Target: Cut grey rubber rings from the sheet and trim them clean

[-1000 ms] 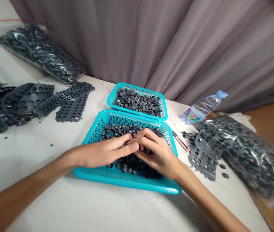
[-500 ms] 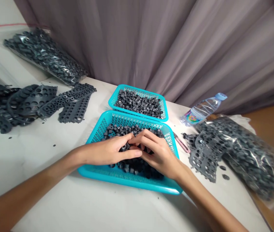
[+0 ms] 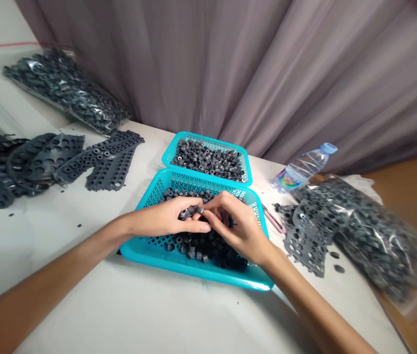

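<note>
Cupping grey pieces above front basket: left hand | right hand pinched one | bottle stood near worktop's far edge

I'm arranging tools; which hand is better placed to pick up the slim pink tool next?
Probably the right hand: it is nearer the pink tool, while the left hand cups small dark-grey cylindrical pieces.

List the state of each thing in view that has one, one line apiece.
Left hand: curled around several dark pieces
Right hand: fingertips at those pieces, grip unclear
Near basket: upright, holding more dark pieces
Far basket: upright, also holding dark pieces
Bottle: capped
Left bag: filled, seal unclear
Right bag: filled, seal unclear
Pink tool: lying down, blade unclear
Left sheets: perforated, overlapping
Right sheet: perforated
Curtain: hanging in folds
</note>
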### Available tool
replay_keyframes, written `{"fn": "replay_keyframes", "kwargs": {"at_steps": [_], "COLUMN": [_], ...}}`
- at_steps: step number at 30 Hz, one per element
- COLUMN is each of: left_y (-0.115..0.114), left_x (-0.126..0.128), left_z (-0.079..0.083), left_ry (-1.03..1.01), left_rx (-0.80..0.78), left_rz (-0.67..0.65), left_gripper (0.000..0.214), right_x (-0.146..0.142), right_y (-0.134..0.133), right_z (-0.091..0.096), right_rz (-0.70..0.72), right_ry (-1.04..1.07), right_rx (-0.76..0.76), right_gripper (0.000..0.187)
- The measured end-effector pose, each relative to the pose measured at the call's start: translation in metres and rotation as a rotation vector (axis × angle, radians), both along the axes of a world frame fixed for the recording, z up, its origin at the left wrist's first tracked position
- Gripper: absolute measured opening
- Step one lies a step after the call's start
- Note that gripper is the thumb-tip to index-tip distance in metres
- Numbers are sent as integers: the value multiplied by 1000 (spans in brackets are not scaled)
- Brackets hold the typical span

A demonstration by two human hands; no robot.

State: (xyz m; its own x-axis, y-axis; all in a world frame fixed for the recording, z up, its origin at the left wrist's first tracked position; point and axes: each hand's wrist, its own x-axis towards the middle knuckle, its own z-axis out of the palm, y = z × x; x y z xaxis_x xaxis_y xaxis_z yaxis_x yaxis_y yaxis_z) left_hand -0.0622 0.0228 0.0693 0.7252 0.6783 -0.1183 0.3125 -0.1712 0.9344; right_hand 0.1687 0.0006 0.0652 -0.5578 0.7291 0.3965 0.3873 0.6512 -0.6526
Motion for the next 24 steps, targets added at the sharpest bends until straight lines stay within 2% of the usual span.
{"fn": "replay_keyframes", "kwargs": {"at_steps": [4,10,15,19,24], "left_y": [12,21,7,-5,-12], "left_x": [2,4,-3,-13,-17], "left_z": [-3,-1,7,10,7], "left_ry": [-37,-54,-45,106,228], "left_rx": [44,266,378,441,546], "left_rz": [3,158,236,265,346], "left_gripper": [35,41,36,35,31], "right_x": [1,3,3,3,3], "right_y": [7,16,14,14,15], "right_z": [-1,-1,1,-1,-3], "right_rz": [-14,-85,-90,-73,-45], "right_ry": [28,136,167,159,112], "right_rx": [-48,-194,-298,-384,-411], "right_gripper": [13,17,19,21,20]}}
